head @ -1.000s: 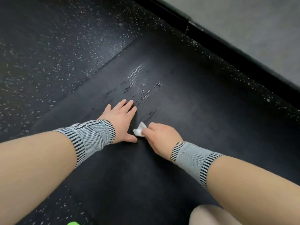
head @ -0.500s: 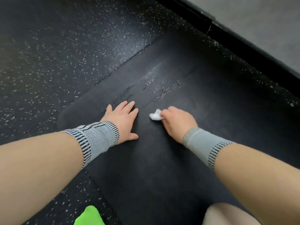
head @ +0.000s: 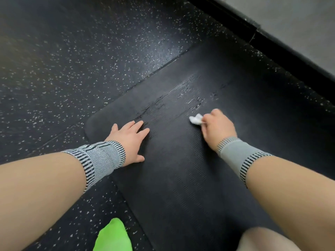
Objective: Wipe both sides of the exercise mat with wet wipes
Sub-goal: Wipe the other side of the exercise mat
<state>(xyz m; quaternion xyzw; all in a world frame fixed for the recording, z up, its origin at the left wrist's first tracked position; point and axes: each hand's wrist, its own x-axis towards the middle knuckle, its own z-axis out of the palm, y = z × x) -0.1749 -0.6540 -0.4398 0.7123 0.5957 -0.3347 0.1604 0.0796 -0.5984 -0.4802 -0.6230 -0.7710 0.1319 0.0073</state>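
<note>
The black exercise mat [head: 208,160] lies flat on the speckled floor [head: 72,60], near the wall's baseboard. Right hand [head: 217,126] pinches a balled-up wet wipe [head: 196,119], mid-scrub on the top side; left hand [head: 129,137] is flat, pinning the mat. The wipe's moved right since a second ago. Next up, probably the dry patches.

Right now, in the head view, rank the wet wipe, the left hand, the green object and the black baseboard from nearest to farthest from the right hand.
1. wet wipe: pinched in the right hand, at its fingertips.
2. left hand: flat on the mat, to the left.
3. black baseboard and green object: upper right and bottom left, too close to rank.
</note>
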